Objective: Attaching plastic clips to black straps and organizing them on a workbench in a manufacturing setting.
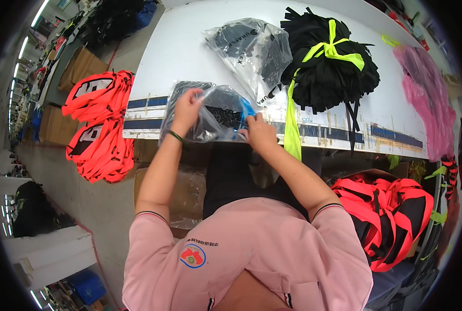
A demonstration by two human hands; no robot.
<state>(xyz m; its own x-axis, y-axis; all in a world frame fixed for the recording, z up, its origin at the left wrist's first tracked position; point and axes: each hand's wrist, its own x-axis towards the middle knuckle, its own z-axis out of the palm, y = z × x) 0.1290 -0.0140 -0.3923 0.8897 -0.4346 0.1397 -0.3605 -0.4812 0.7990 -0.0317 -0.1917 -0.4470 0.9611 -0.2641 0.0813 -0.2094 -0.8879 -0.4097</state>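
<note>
A clear plastic bag (221,132) with small black pieces inside lies at the table's front edge, right before me. My left hand (187,110) is closed on the bag's left side, the fingertips at its upper rim. On the opposite side, my right hand (260,133) pinches the plastic beside a blue printed patch (246,113). Exactly what the black pieces are, I cannot make out. Farther back rests a second clear bag (251,49) with dark contents. To its right sits a bundle of black straps (329,67), tied with a neon yellow strip (330,47).
Pink plastic wrapping (425,93) hangs over the table's right end. Orange-and-black bags are stacked at the left (99,124), and more orange-and-black bags (384,220) fill a box below the table at right. A cardboard box (174,194) stands underneath the white table (176,41).
</note>
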